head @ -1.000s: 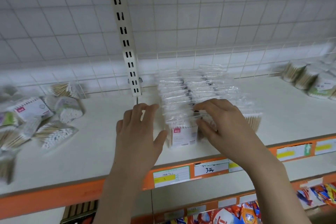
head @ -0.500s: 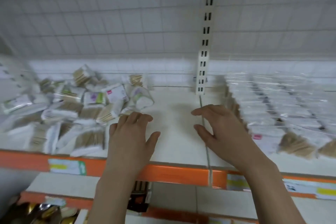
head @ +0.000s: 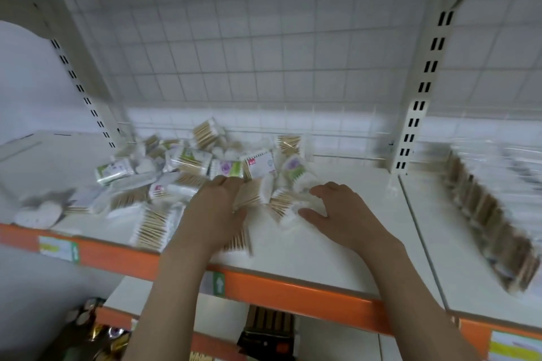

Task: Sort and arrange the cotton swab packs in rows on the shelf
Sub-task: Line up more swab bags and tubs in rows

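From the head view, two bare hands reach over one white shelf (head: 308, 246) with an orange front edge. Two slotted white uprights stand at the back, one at the left (head: 85, 97) and one at the right (head: 419, 105), in front of a white wire grid panel (head: 249, 47).

The cotton swab packs lie in two groups. A loose heap (head: 187, 167) sits on the left part of the shelf, well over a dozen packs, too jumbled and blurred to count exactly. A tidy row (head: 487, 217) stands right of the right upright, its number also lost in blur, running from the back toward the front edge.

The packs are small clear plastic bags of tan wooden sticks with white cotton tips. Several in the heap carry white labels with green, purple or red marks.

The left hand (head: 217, 208) lies on the near side of the heap, its fingers curled round a pack of wooden-stick swabs (head: 252, 193). The right hand (head: 340, 211) is just beside it, fingers spread and slightly bent, the thumb touching a pack (head: 281, 202) at the heap's edge without gripping it.

One lower shelf (head: 164, 305) shows below, with dark goods on it.
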`<state>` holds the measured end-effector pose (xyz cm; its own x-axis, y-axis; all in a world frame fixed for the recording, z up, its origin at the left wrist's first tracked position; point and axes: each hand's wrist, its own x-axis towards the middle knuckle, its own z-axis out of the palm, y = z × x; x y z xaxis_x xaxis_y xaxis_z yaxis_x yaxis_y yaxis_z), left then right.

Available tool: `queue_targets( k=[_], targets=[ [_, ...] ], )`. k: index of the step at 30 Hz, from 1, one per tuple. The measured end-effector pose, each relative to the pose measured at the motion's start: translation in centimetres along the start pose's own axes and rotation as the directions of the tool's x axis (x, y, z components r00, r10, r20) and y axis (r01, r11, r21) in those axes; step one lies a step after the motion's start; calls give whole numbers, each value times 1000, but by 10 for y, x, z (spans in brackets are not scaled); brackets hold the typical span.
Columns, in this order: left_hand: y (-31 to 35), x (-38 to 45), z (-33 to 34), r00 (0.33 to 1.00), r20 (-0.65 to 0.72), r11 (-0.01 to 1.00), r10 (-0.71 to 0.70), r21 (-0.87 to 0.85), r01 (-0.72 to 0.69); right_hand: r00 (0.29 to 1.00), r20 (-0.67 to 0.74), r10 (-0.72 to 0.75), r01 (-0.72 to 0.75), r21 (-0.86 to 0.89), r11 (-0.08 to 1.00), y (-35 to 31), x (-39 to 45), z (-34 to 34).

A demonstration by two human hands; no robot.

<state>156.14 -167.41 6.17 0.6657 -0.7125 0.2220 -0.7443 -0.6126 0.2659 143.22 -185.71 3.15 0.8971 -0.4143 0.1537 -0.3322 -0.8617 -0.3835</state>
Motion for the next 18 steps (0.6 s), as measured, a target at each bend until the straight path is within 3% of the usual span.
queue_targets(
  k=[4,7,10,14,18],
  targets=[
    [-11,49,-12,972,212,993,103,26,-111,993,70,92,-86,-87,993,-7,25,6],
    [-15,73,-8,904,414,994,108,-15,-112,980,122,160,-150,-83,985,-10,35,10],
    [-15,86,0,839,532,993,115,-35,-114,956,197,220,-206,-87,975,-11,37,15],
    [-16,94,10,794,588,986,154,-39,-163,943,231,241,-232,-63,971,-11,37,17],
    [-21,94,22,817,541,980,197,-76,-186,946,217,239,-244,-1,970,-11,31,19]
  ],
)
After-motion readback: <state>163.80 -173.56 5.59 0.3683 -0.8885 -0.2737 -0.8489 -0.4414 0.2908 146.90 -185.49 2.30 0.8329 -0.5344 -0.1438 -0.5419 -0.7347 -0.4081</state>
